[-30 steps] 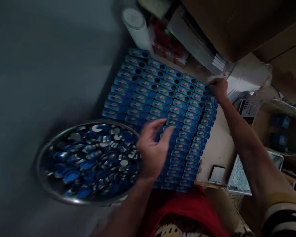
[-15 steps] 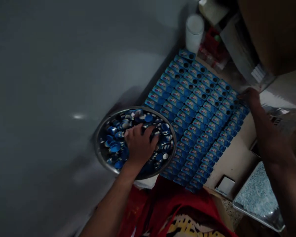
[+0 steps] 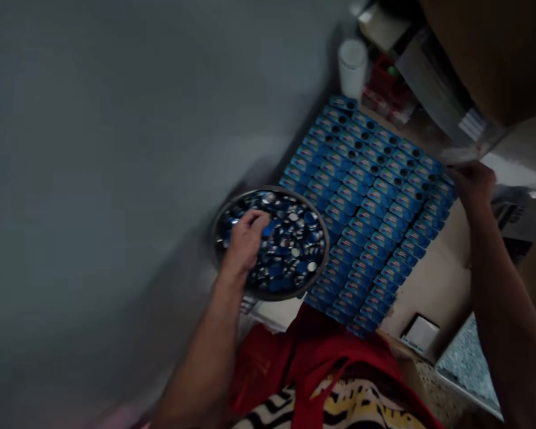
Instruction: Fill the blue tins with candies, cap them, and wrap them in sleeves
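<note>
Small round blue and silver caps fill the metal bowl (image 3: 215, 238). My left hand (image 3: 246, 241) is over the bowl's left part, its fingers pinched on a blue cap (image 3: 268, 227). To the right of the bowl, blue printed packs (image 3: 370, 205) lie in tight slanting rows. Dark round spots show on the packs in the far rows, while the nearer ones look blue there. My right hand (image 3: 476, 182) is at the far right corner of the rows, fingers pressed together at a pack's edge. What they hold, if anything, is too dark to see.
A white cup (image 3: 352, 68) stands behind the rows, beside a red container (image 3: 386, 77). At the right are a small white box (image 3: 422, 333) and a metal tray (image 3: 467, 396) with pale blue granules. A grey wall (image 3: 116, 179) runs along the left.
My left hand has drawn back from deep among the caps and now pinches a blue one. My right hand has shifted slightly right along the packs. The view has moved a little.
</note>
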Motion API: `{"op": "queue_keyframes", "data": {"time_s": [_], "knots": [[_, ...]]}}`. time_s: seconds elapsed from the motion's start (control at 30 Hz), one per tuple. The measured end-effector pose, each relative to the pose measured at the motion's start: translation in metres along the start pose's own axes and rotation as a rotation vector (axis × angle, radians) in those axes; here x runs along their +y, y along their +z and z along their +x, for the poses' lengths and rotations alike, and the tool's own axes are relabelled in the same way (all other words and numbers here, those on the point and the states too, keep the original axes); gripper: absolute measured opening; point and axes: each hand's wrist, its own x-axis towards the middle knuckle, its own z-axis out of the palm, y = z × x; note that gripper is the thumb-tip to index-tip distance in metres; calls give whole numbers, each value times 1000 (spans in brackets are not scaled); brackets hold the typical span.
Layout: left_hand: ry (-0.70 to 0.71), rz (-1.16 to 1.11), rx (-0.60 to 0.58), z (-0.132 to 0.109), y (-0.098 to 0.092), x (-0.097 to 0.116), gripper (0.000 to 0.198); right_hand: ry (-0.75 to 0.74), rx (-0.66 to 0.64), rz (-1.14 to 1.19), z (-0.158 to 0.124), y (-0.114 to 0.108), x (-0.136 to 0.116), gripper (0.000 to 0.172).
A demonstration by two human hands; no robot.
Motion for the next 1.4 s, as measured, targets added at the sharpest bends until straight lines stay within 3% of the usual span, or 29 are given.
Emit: {"op": "queue_keyframes", "data": {"time_s": [0.07, 0.1, 0.2, 0.33, 0.43, 0.6, 0.77, 1.0, 1.17, 1.3, 1.4], "knots": [[-199, -364, -199, 1, -1, 12, 30, -20, 33, 153, -27, 5, -12, 27], [-261, -498, -283, 0, -1, 17, 34, -1, -15, 245, -43, 10, -24, 28], [-311, -692, -447, -16, 10, 35, 33, 75, -357, 569, -101, 24, -79, 35], [-296, -845, -664, -51, 48, 61, 26, 43, -755, 922, -156, 35, -153, 46], [-360, -923, -774, -65, 91, 68, 23, 2, -890, 956, -167, 32, -167, 42], [-452, -1012, -873, -71, 168, 65, 27, 131, -766, 956, -163, 15, -128, 36], [-479, -1121, -933, -83, 215, 70, 22, 329, -643, 996, -151, 6, -81, 33], [-656, -1112, -1009, -82, 244, 70, 21, 429, -486, 862, -140, -5, -56, 23], [-703, -1220, -819, -69, 256, 63, 23, 429, -356, 965, -152, -8, -67, 24], [-722, -1159, -593, -60, 265, 62, 23, 227, -346, 809, -171, 3, -86, 20], [-707, -1135, -591, -54, 268, 67, 30, 38, -310, 633, -179, 14, -97, 15]]}}
